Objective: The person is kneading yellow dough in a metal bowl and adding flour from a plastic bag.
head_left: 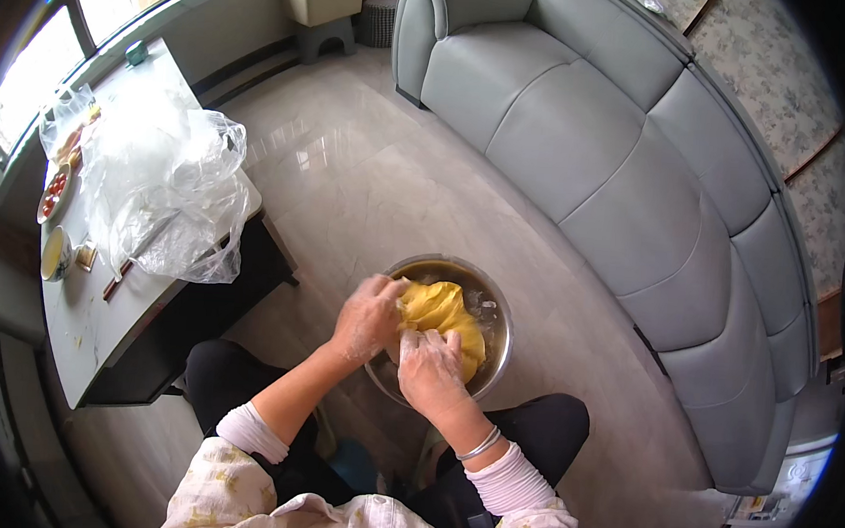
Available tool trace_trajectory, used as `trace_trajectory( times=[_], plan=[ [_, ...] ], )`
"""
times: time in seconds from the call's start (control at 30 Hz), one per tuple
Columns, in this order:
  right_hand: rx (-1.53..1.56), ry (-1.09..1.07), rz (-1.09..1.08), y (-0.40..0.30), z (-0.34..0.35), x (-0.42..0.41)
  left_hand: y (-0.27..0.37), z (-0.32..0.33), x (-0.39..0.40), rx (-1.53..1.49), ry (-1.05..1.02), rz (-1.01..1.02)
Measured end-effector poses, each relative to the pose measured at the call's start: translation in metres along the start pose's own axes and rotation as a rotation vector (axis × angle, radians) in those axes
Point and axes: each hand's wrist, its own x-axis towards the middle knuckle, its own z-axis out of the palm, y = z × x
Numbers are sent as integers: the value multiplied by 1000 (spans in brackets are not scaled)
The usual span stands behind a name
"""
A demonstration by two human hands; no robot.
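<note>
A large lump of yellow dough [448,316] sits in a round stainless steel bowl [507,334] in front of me, between my knees. My left hand [370,320] has hold of the dough's upper left edge, its fingertips slightly blurred. Curled into the near side of the dough are the fingers of my right hand [432,370]. White flour-like residue coats both hands. Paler patches cling to the bowl's inner wall to the right of the dough. What lies beneath the dough and my palms is hidden.
At left stands a marble-look table [91,345] with crumpled clear plastic bags [173,191], a patterned bowl [56,255], a dish of small red fruit [53,196] and a green container [136,53]. A grey leather sofa [602,166] curves along the right.
</note>
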Motion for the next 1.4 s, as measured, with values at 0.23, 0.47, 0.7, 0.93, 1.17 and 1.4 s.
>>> trace_trajectory(
  times=[0.23, 0.47, 0.7, 0.93, 1.17, 1.4],
  plan=[
    [337, -2, 129, 18, -13, 2, -7, 6, -2, -45, -270, -38],
    [265, 34, 140, 60, -14, 10, -6, 9, -6, 2, -337, -54],
    [175, -167, 162, 65, 24, 22, 7, 19, -12, 150, -463, -86],
    [99, -194, 309, 72, 35, 38, 11, 29, -10, 260, -427, -117],
    [443, 107, 433, 100, 56, 39, 8, 35, -11, 378, -344, -77],
    [1478, 346, 692, 121, 55, 31, -4, 40, -10, 476, -354, -90]
  ],
)
